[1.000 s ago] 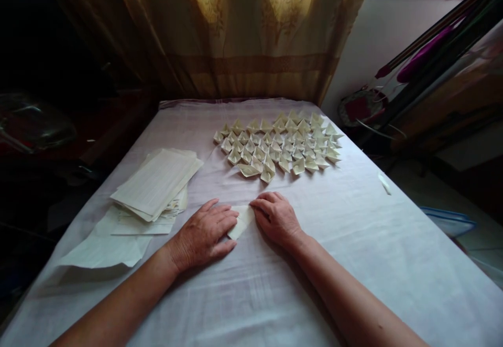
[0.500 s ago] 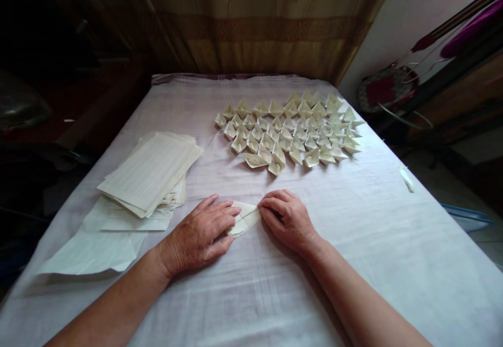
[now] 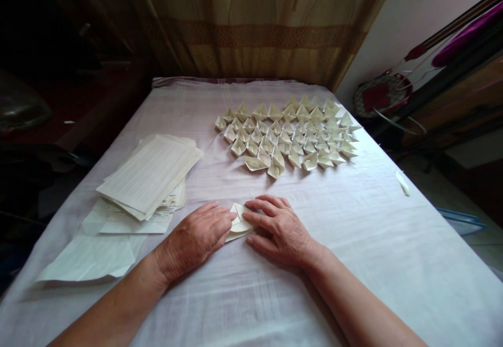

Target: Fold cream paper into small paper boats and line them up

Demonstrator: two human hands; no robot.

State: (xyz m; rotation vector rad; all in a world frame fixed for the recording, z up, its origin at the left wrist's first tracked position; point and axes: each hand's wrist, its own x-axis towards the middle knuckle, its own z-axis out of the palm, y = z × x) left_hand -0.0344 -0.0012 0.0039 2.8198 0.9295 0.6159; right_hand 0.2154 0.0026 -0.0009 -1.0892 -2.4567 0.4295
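Observation:
A small piece of folded cream paper [image 3: 240,223] with crease lines lies on the cloth between my hands. Closed over its left end, my left hand [image 3: 200,231] holds it down with the fingers close together. My right hand [image 3: 277,226] rests flat on the right end, fingers apart and pressing the paper. The fingers of both hands cover the paper's two ends. Beyond them stand several rows of folded paper boats [image 3: 275,140], packed close together.
A stack of lined paper sheets [image 3: 151,171] lies on the left, over a loose pale sheet [image 3: 92,252]. A small white scrap [image 3: 402,183] is near the right edge of the cloth-covered table [image 3: 243,305]. A curtain [image 3: 251,32] hangs behind.
My right hand has gone from a pinch at the paper's right tip to lying flat on it with fingers spread. The left fingers have drawn closer together. Less of the paper shows.

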